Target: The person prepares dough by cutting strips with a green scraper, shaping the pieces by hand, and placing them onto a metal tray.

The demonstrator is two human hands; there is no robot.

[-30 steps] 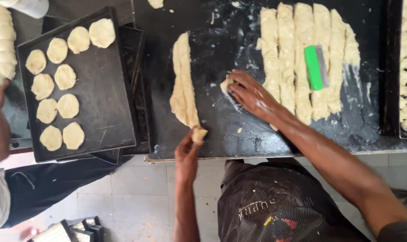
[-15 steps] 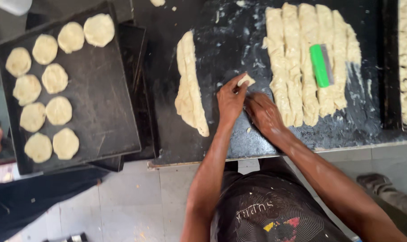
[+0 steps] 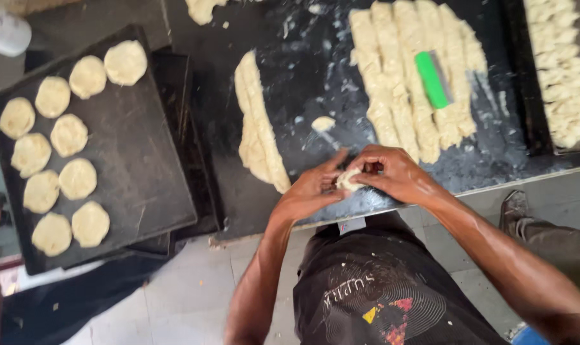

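Far left: black tray, eleven flat dough rounds laid in rows. Beside it, on dark floured bench: long dough strip, small loose scrap. At bench's near edge: left hand and right hand brought together, fingers pinched on small dough piece between them. Further right: cut dough strips, green scraper lying on top.
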